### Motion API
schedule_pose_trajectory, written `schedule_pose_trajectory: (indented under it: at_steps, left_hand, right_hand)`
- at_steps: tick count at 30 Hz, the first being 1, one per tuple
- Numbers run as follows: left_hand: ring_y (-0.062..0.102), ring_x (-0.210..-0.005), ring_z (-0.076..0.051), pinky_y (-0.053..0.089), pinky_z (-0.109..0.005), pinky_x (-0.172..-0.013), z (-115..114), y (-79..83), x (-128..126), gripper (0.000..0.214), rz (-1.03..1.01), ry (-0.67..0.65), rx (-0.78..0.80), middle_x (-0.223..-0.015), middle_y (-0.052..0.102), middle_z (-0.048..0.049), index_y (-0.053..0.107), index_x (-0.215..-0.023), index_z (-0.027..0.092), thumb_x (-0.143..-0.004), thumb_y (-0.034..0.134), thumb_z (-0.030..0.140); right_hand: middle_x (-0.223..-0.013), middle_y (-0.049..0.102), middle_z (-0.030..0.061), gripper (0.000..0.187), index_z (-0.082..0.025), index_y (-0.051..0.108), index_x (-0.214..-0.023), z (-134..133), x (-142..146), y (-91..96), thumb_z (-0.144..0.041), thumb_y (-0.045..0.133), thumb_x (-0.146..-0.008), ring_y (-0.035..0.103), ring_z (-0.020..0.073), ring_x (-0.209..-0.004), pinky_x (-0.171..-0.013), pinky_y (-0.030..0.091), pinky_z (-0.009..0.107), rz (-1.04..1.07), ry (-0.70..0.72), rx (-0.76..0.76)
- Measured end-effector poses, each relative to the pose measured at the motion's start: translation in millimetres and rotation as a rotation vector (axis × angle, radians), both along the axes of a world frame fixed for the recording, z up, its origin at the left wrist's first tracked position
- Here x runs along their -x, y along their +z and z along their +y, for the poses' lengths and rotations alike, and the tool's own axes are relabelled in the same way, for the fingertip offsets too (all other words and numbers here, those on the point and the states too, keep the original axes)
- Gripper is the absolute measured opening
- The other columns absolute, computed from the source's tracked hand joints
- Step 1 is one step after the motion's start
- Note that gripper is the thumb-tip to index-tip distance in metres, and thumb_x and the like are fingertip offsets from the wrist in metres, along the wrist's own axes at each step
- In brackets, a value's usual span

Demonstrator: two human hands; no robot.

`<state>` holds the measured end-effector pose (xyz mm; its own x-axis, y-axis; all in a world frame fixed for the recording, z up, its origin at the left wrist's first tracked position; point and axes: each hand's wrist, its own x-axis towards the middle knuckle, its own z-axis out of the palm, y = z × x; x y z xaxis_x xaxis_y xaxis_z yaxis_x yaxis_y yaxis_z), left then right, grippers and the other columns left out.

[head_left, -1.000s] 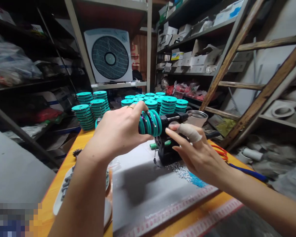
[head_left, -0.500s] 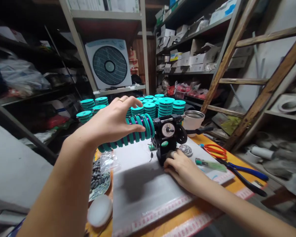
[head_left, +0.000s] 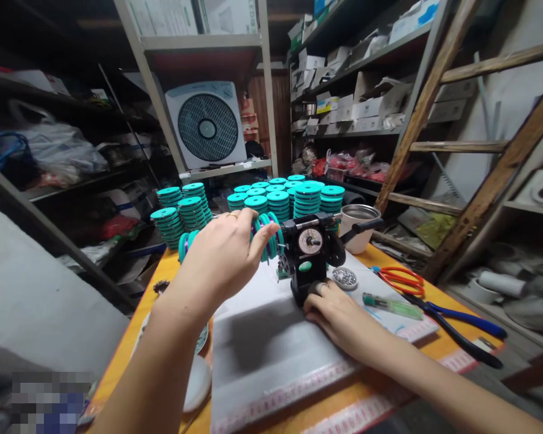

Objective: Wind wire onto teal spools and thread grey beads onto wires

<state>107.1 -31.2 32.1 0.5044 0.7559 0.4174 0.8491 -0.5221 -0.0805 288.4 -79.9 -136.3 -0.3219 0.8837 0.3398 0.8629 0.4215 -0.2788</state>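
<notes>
1. Your right hand (head_left: pixel 339 313) has dropped, since a second ago, from beside the upper part of the black winder (head_left: pixel 308 254) to its base.
2. Teal discs (head_left: pixel 277 246) sit in a row at the winder's left; your left hand (head_left: pixel 221 250) wraps over and holds them, thumb in front, other fingertips hidden.
3. Your right fingers curl against the winder's base; whether they clamp it, I cannot tell.
4. Right of the winder lie a dish (head_left: pixel 344 278) and, farther out, pliers (head_left: pixel 470 322).
5. Behind it stand teal stacks (head_left: pixel 308 205).
</notes>
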Motion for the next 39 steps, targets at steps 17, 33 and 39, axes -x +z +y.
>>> schedule_pose_trajectory:
  at_steps: [17,33,39]
  left_hand:
    - [0.065,-0.099,-0.031,0.051,-0.045,-0.09,62.7,23.1,13.9,0.076,-0.464,-0.179,0.511,-0.098,0.069,-0.0129,0.066,-0.102,0.016,-0.09,0.016,0.072]
    - [0.068,-0.105,-0.025,0.048,-0.04,-0.096,20.2,44.1,33.5,0.063,-0.382,-0.382,0.457,-0.107,0.075,-0.0093,0.065,-0.119,0.018,-0.1,0.021,0.059]
    - [0.06,-0.119,-0.023,0.044,-0.036,-0.103,-5.1,35.4,28.0,0.03,-0.203,-0.416,0.102,-0.124,0.069,-0.0082,0.063,-0.116,0.019,-0.099,0.041,0.031]
  right_hand:
    - [-0.084,0.06,0.0076,0.029,-0.017,0.058,-0.088,-9.2,3.7,-16.7,0.01,0.047,-0.085,0.056,0.0253,-0.086,-0.08,0.053,0.041,-0.037,0.09,-0.08]
    - [-0.091,0.069,0.007,0.021,-0.019,0.073,-0.098,-12.2,1.8,-8.2,-0.004,0.06,-0.09,0.062,0.0239,-0.088,-0.075,0.054,0.034,0.063,0.15,0.015]
    - [-0.098,0.07,0.0075,0.026,-0.019,0.074,-0.106,-13.6,-8.1,-9.6,-0.004,0.065,-0.088,0.063,0.023,-0.095,-0.083,0.054,0.033,0.149,0.12,0.044]
